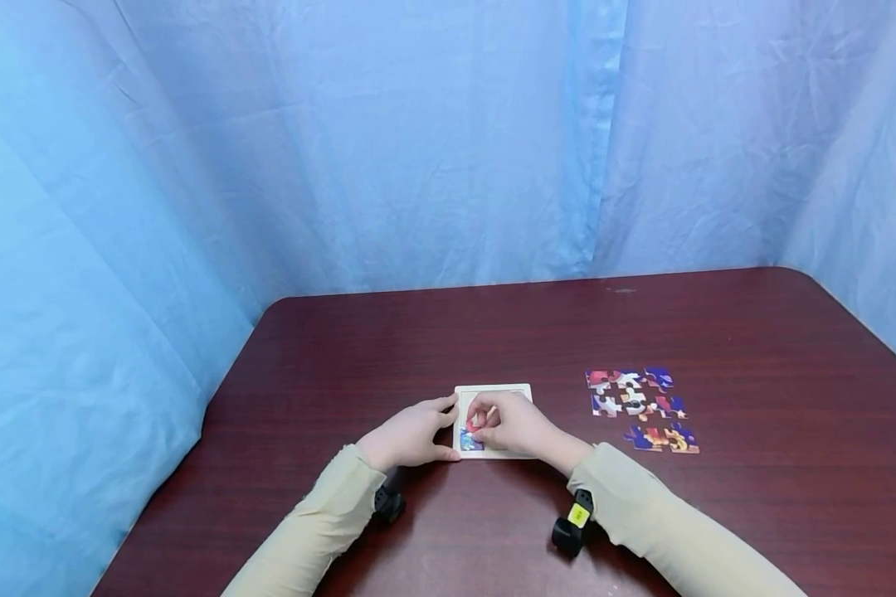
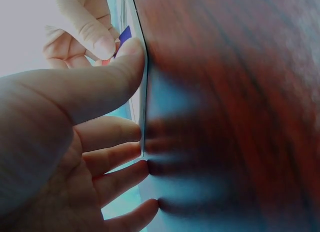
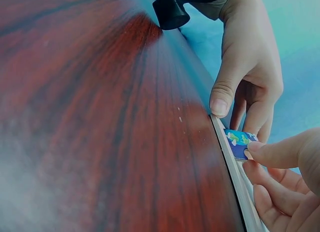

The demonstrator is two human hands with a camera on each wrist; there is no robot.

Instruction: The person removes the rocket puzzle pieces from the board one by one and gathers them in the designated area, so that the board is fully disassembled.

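Observation:
A small pale puzzle tray lies on the dark table. My left hand rests at its left side, thumb at the near corner and fairly straight fingers along the edge. Over the tray, my right hand pinches a puzzle piece with thumb and fingertips; some red shows there. A blue, patterned puzzle piece shows in the tray's near left corner. In the right wrist view, my right thumb touches a blue and purple piece. The right hand hides much of the tray.
Several loose puzzle pieces lie in rough rows to the right of the tray, with two more pieces nearer me. The reddish-brown table ends at blue curtains behind and to the sides. Black cameras sit on both wrists.

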